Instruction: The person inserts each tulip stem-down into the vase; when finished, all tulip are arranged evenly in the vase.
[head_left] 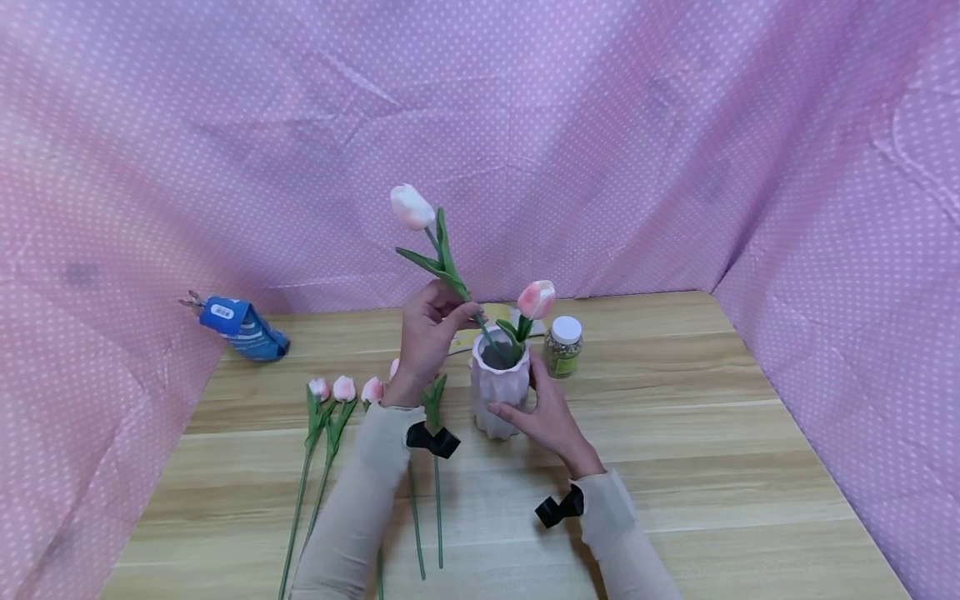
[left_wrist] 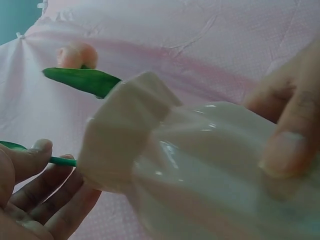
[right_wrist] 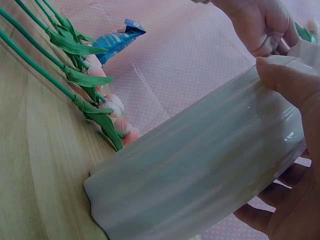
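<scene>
A white fluted vase (head_left: pixel 500 396) stands upright on the wooden table, and one pink tulip (head_left: pixel 536 300) leans out of its mouth to the right. My left hand (head_left: pixel 431 337) pinches the stem of a second, paler tulip (head_left: pixel 412 207) between thumb and fingers. That stem's lower end goes into the vase mouth, its bloom tilted up and left. Around the vase's right side curls my right hand (head_left: pixel 551 417), thumb on the near face; in the right wrist view its fingers (right_wrist: pixel 280 200) wrap the vase (right_wrist: pixel 195 150).
Several more tulips (head_left: pixel 344 389) lie on the table to the left, partly hidden by the left forearm. Behind the vase are a lidded jar (head_left: pixel 563 346) and a partly covered yellow-and-white item (head_left: pixel 495 314). A blue bag (head_left: pixel 243 327) lies at the back left, near the pink dotted cloth (head_left: pixel 480 142).
</scene>
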